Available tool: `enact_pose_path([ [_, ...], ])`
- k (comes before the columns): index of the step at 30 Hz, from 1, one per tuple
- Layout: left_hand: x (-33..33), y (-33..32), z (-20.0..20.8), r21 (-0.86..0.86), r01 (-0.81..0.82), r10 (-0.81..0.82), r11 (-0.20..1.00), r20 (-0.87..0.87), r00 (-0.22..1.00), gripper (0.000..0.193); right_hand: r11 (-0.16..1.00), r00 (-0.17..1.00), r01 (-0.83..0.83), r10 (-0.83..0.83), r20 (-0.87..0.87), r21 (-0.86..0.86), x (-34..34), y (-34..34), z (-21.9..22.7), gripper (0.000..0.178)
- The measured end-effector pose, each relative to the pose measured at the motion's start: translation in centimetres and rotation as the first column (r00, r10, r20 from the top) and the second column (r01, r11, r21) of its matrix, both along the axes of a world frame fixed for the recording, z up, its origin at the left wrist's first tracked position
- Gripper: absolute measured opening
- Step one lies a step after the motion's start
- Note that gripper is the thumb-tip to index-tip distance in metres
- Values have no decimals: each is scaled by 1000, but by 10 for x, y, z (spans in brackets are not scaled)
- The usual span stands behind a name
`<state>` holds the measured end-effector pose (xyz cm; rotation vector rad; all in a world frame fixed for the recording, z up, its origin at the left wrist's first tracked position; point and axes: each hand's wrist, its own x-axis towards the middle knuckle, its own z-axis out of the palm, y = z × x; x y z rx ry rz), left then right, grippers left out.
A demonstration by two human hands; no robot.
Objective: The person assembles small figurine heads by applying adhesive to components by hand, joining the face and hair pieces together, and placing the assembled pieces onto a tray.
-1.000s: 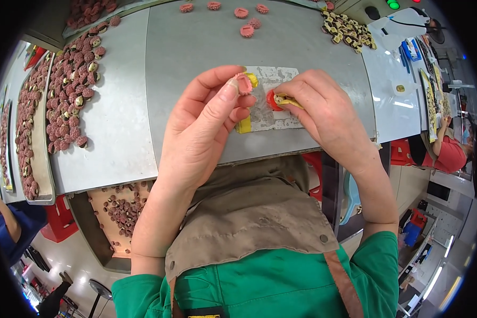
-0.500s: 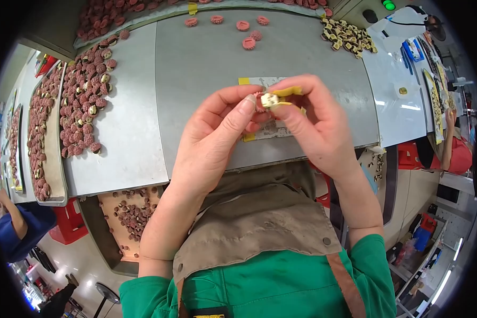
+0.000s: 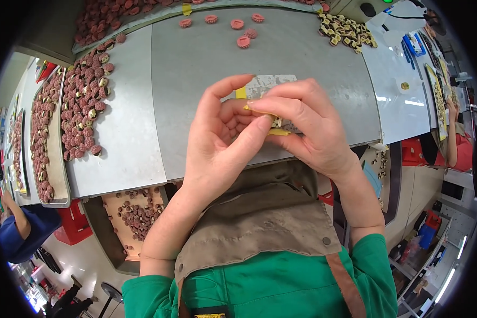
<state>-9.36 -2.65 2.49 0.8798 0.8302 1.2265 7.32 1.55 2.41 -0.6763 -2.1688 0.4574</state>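
Close above the near edge of the grey metal worktable (image 3: 196,69), the left hand (image 3: 220,148) and right hand (image 3: 307,127) meet, fingertips pinched together on a small yellow-and-metal part (image 3: 274,126), mostly hidden between them. Just beyond lies a pale printed sheet (image 3: 267,84); farther back, loose round pink caps (image 3: 237,24) and a heap of small dark-and-cream pieces (image 3: 347,31).

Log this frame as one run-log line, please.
left hand: cupped, touching small part | right hand: pinching small part | grey worktable below | red caps at left
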Motion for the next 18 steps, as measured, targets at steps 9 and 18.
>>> enact_pose_path([
  [9, 20, -6, -14, 246, -68, 145, 967, -311, 939, 55, 994, 994, 109, -109, 2, 10, 3, -2, -6, 30],
  [18, 14, -5, -12, 236, -74, 165, 969, -395, 904, 46, 991, 992, 128, -128, 5, 32, -8, -1, -6, 30],
])
